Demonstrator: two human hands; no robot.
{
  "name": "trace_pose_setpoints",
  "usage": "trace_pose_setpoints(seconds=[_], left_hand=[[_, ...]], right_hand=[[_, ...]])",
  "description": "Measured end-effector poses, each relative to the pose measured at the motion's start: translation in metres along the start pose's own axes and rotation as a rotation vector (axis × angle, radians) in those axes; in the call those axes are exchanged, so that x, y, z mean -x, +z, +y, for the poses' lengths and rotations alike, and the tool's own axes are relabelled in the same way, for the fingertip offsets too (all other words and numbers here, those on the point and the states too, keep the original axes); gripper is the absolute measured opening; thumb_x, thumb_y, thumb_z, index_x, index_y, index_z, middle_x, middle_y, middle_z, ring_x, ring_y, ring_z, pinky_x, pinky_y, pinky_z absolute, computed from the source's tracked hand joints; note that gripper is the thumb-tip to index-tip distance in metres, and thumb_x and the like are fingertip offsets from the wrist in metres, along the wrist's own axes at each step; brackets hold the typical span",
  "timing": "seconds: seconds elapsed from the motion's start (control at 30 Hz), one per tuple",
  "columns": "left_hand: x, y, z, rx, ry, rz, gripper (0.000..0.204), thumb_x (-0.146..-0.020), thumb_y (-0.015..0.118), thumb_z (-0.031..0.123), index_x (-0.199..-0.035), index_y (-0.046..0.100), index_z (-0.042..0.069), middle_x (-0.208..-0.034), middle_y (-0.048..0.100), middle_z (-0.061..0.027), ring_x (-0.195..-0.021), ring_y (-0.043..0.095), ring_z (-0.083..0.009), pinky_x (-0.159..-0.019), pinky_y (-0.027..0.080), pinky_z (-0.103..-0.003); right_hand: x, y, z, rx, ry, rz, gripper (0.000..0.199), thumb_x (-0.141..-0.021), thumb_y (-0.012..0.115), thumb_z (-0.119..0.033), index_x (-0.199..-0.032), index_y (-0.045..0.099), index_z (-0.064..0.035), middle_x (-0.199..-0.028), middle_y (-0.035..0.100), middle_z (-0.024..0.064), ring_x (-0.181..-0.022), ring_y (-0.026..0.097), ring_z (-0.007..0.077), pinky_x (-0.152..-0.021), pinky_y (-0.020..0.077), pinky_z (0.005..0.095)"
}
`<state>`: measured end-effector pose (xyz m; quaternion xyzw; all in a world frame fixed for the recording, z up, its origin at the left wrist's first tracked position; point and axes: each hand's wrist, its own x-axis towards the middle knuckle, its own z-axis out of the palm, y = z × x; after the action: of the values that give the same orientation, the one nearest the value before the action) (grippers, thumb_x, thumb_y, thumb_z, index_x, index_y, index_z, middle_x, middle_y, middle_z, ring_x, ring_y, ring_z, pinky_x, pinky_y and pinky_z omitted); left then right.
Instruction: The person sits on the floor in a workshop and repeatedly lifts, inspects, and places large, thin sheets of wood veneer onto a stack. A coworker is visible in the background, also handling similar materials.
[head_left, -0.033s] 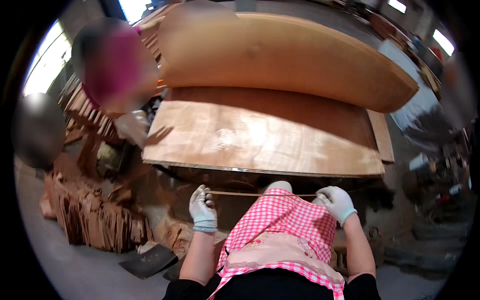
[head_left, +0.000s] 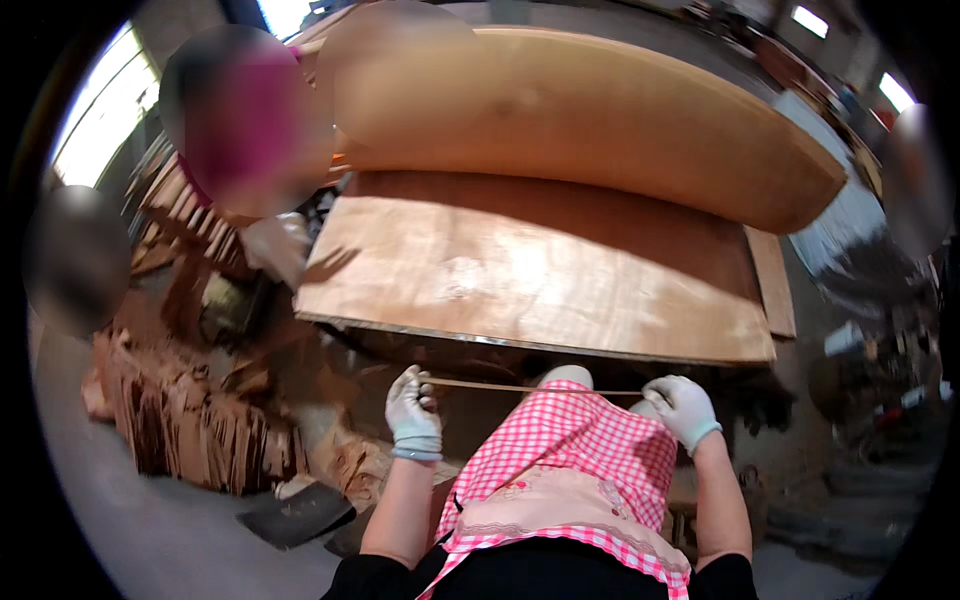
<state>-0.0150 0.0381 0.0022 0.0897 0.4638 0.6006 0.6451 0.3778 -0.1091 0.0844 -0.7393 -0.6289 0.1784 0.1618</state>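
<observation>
A thin, narrow wooden strip [head_left: 530,387] stretches across in front of my lap, below the near edge of the table-high stack. My left hand [head_left: 412,410], in a white glove, is closed on its left end. My right hand [head_left: 682,408], gloved the same way, grips the right end with fingers down. Just beyond the strip lies a flat plywood sheet [head_left: 520,280], partly in shadow. Over its far side, a large veneer sheet [head_left: 620,130] is lifted and curved. A pink checked apron [head_left: 580,430] covers my lap under the strip.
Across the stack at the far left stands a person in magenta [head_left: 250,120], blurred. A splintered pile of thin wood pieces [head_left: 200,430] rests on the floor at left, near a dark flat piece [head_left: 295,515]. A narrow board [head_left: 770,285] sits at the stack's right end.
The whole view has shifted slightly, so the sheets and my hands appear a little farther right. Both hands keep their grip on the strip.
</observation>
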Motion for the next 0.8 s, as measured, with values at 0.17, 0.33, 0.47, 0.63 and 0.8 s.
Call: trace_pose_setpoints(seconds=[0.17, 0.33, 0.47, 0.63, 0.8], left_hand=[[-0.030, 0.003, 0.016, 0.114, 0.083, 0.109, 0.017, -0.093, 0.062, 0.012, -0.108, 0.061, 0.004, -0.088, 0.064, -0.0080, -0.060, 0.054, -0.0078, -0.044, 0.044, -0.017], [-0.099, -0.021, 0.052, 0.015, 0.319, 0.263, 0.017, -0.092, 0.065, 0.014, -0.106, 0.063, 0.004, -0.083, 0.064, -0.0038, -0.058, 0.054, -0.0059, -0.045, 0.042, -0.015], [-0.161, -0.034, 0.078, -0.158, 0.525, 0.387, 0.014, -0.092, 0.066, 0.012, -0.100, 0.067, 0.002, -0.078, 0.066, -0.0025, -0.056, 0.055, -0.0058, -0.046, 0.040, -0.017], [-0.231, -0.056, 0.110, -0.154, 0.545, 0.514, 0.017, -0.089, 0.069, 0.010, -0.100, 0.068, -0.003, -0.088, 0.069, -0.0055, -0.069, 0.060, -0.0099, -0.062, 0.050, -0.022], [-0.266, -0.071, 0.123, -0.372, 0.728, 0.541, 0.022, -0.085, 0.071, 0.006, -0.105, 0.069, -0.004, -0.101, 0.070, -0.0095, -0.088, 0.064, -0.0156, -0.085, 0.050, -0.026]], right_hand=[[-0.031, -0.003, 0.052, 0.081, 0.024, 0.054, 0.024, -0.086, 0.063, -0.026, -0.090, 0.069, -0.0039, -0.092, 0.068, 0.0159, -0.090, 0.062, 0.0358, -0.083, 0.0481, 0.0433], [-0.049, 0.003, 0.104, -0.063, 0.172, -0.021, 0.028, -0.086, 0.066, -0.026, -0.090, 0.067, 0.0019, -0.090, 0.068, 0.0198, -0.088, 0.065, 0.0335, -0.080, 0.0497, 0.0402], [-0.051, 0.003, 0.143, -0.048, 0.262, -0.148, 0.028, -0.087, 0.065, -0.023, -0.094, 0.066, 0.0041, -0.088, 0.068, 0.0188, -0.083, 0.066, 0.0272, -0.078, 0.0507, 0.0369], [-0.073, 0.003, 0.143, -0.197, 0.290, -0.094, 0.020, -0.088, 0.065, -0.017, -0.092, 0.066, 0.0031, -0.078, 0.067, 0.0114, -0.075, 0.063, 0.0187, -0.072, 0.0502, 0.0325], [-0.092, 0.007, 0.130, -0.288, 0.310, -0.123, 0.016, -0.089, 0.062, -0.012, -0.086, 0.066, 0.0032, -0.067, 0.062, 0.0058, -0.062, 0.058, 0.0114, -0.059, 0.0474, 0.0284]])
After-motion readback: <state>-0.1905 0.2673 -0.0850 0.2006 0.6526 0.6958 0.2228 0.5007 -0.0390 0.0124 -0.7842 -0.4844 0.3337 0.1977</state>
